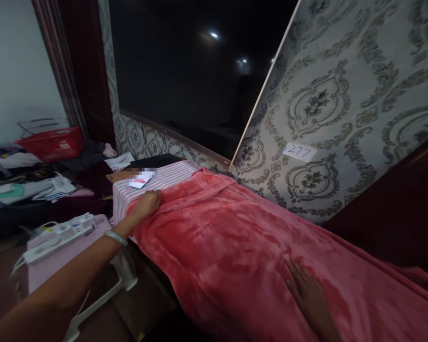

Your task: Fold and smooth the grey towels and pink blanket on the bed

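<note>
A red plush blanket (214,228) with a mottled sheen lies spread over a long surface, hanging down its near side. At its far left end, a striped cloth (178,171) shows from under it. My left hand (149,203), with a pale bangle on the wrist, is closed at the blanket's left edge and seems to pinch it; the fingertips are partly hidden. Lower right, my right hand (305,285) rests flat on the blanket with its fingers stretched out. A small white card (141,180), partly blurred out, lies on the striped cloth just beyond my left hand.
On the left, a power strip (59,240) sits on a pink-topped stool (69,259). Behind it are heaped clothes (50,185) and a red basket (53,142). A large dark screen (196,71) stands against the patterned wall (317,95), which bears a paper label reading 277 (299,152).
</note>
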Action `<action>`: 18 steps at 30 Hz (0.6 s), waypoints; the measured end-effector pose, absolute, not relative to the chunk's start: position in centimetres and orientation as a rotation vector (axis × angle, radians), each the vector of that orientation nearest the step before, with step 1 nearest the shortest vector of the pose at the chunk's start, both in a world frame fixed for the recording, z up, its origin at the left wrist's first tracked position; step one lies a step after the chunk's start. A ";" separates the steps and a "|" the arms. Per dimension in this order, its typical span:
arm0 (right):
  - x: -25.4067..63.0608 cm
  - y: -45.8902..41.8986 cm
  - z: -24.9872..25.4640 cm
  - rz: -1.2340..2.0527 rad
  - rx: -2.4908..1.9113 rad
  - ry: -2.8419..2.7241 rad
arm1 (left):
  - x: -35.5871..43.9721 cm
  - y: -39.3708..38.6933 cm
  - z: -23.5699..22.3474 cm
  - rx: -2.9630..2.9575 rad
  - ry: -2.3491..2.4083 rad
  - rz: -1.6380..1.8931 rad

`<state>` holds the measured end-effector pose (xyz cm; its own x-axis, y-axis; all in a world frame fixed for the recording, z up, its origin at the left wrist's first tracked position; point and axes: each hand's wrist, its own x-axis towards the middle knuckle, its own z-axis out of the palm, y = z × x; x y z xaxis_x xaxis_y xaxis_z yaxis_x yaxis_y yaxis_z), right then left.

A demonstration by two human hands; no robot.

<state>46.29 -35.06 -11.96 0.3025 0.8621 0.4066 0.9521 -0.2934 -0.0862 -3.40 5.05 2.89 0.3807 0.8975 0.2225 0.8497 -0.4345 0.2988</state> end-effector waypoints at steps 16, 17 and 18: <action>45.7 -34.9 -11.6 -0.405 -2.301 -1.587 | -7.6 10.0 2.4 2.296 1.794 0.434; 45.7 -34.9 -11.8 -0.408 -2.293 -1.588 | -7.5 10.2 2.4 2.302 1.757 0.412; 45.8 -34.9 -11.9 -0.409 -2.283 -1.593 | -7.3 10.5 2.4 2.311 1.715 0.397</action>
